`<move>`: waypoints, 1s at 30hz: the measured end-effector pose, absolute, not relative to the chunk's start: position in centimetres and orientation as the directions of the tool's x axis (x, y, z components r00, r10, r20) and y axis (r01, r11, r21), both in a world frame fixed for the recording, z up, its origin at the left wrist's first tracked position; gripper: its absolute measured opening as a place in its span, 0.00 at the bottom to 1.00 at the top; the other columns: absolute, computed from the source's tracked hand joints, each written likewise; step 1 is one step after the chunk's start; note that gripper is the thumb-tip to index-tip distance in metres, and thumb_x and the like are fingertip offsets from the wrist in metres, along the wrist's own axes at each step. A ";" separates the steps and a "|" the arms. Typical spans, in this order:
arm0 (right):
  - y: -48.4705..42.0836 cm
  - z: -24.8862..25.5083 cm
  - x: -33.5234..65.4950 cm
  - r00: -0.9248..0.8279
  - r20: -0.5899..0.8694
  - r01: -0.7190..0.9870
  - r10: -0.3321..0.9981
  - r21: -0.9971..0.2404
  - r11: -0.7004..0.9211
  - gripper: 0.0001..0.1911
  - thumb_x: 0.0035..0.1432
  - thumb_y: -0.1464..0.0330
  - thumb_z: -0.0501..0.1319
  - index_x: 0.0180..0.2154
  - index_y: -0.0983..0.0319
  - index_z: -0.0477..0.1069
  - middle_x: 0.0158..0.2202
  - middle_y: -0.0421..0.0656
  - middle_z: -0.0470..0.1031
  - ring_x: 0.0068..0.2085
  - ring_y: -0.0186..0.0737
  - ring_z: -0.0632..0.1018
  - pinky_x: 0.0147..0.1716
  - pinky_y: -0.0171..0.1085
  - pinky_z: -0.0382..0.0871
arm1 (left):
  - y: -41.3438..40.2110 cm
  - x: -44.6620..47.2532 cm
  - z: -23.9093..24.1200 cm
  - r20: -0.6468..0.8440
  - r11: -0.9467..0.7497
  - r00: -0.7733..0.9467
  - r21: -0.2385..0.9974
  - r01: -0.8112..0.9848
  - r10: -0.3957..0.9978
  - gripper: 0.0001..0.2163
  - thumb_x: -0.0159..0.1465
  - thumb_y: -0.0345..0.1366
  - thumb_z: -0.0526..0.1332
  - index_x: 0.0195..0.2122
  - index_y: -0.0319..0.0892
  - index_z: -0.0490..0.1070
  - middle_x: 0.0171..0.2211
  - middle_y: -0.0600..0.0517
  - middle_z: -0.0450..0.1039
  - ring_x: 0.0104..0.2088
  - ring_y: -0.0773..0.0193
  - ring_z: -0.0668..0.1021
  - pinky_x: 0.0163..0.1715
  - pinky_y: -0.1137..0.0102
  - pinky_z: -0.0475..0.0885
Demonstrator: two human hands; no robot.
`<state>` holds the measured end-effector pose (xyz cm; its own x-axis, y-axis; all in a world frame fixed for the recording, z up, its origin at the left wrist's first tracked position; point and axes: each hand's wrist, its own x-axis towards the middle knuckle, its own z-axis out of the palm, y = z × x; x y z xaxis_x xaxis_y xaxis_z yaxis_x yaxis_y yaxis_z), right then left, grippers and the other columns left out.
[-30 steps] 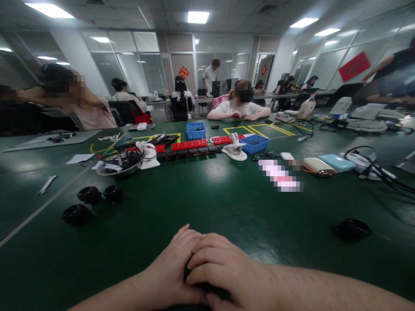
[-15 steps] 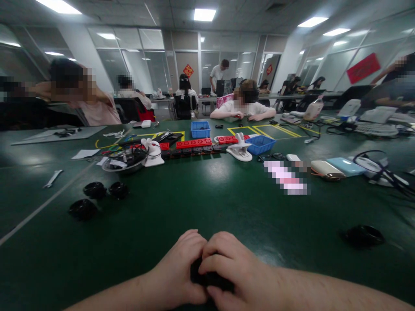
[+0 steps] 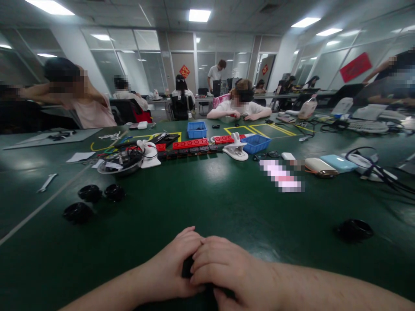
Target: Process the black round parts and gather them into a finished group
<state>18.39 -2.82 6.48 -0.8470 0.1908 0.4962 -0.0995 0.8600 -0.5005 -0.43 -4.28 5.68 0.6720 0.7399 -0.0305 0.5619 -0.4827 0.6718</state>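
Note:
A small black object point(image 3: 187, 268) is between my two hands near the front of the table, mostly covered by fingers, so its kind cannot be made out. My left hand point(image 3: 168, 265) wraps it from the left side. From the right, my right hand point(image 3: 231, 270) lies over it with bent fingers touching the left hand. Three black ring-like parts stand on the left: one point(image 3: 90, 193) at the back, another point(image 3: 114, 192) beside it and a third point(image 3: 78, 212) nearer me. Far to the right sits one more black ring-like part point(image 3: 355, 230).
Across the green table point(image 3: 181, 198) run red and black power strips point(image 3: 190, 144). A metal bowl point(image 3: 121, 170) of cables, white clips point(image 3: 235, 149), blue bins point(image 3: 256, 143) and a wrench point(image 3: 47, 183) lie about. A person point(image 3: 239, 103) sits opposite.
My right hand's fingers have spread further over the black object, hiding more of it. Both hands stay together. The whole view has shifted slightly, with the tabletop things appearing further left.

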 end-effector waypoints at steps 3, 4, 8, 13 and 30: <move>-3.0 6.9 18.5 -0.837 0.491 -0.047 0.240 -0.502 0.863 0.15 0.52 0.69 0.53 0.42 0.66 0.65 0.43 0.47 0.71 0.49 0.38 0.68 0.51 0.41 0.60 | -4.6 -0.2 5.4 -0.013 -0.502 0.658 0.636 0.587 0.753 0.25 0.47 0.39 0.67 0.47 0.46 0.63 0.47 0.50 0.68 0.50 0.55 0.69 0.59 0.52 0.45; -3.1 6.9 18.5 -0.833 0.480 -0.010 0.275 -0.511 0.859 0.16 0.53 0.66 0.55 0.43 0.66 0.65 0.44 0.47 0.70 0.49 0.39 0.68 0.51 0.41 0.59 | -4.8 -0.1 5.2 -0.009 -0.500 0.642 0.619 0.606 0.767 0.29 0.45 0.40 0.68 0.48 0.45 0.62 0.48 0.49 0.67 0.50 0.53 0.68 0.59 0.50 0.45; -3.5 6.5 18.4 -0.787 0.437 0.137 0.435 -0.564 0.814 0.25 0.53 0.54 0.57 0.45 0.65 0.65 0.43 0.48 0.69 0.44 0.42 0.68 0.44 0.42 0.62 | -5.6 0.9 4.3 0.046 -0.463 0.520 0.529 0.712 0.853 0.29 0.44 0.46 0.69 0.45 0.42 0.64 0.43 0.45 0.68 0.47 0.49 0.70 0.56 0.46 0.48; -3.8 5.3 18.0 -0.753 0.394 0.230 0.526 -0.592 0.772 0.22 0.48 0.58 0.63 0.43 0.64 0.66 0.40 0.47 0.69 0.40 0.41 0.69 0.40 0.41 0.63 | -5.8 1.3 3.9 0.063 -0.426 0.464 0.517 0.742 0.884 0.19 0.48 0.45 0.67 0.36 0.40 0.66 0.36 0.48 0.69 0.40 0.53 0.72 0.54 0.46 0.53; -3.2 6.4 18.2 -0.846 0.464 -0.053 0.263 -0.564 0.824 0.13 0.52 0.71 0.48 0.37 0.64 0.68 0.38 0.46 0.73 0.43 0.37 0.72 0.46 0.38 0.64 | -3.2 -1.3 5.9 -0.070 -0.577 0.753 0.598 0.557 0.654 0.09 0.50 0.36 0.70 0.32 0.47 0.74 0.43 0.54 0.66 0.47 0.57 0.68 0.55 0.58 0.50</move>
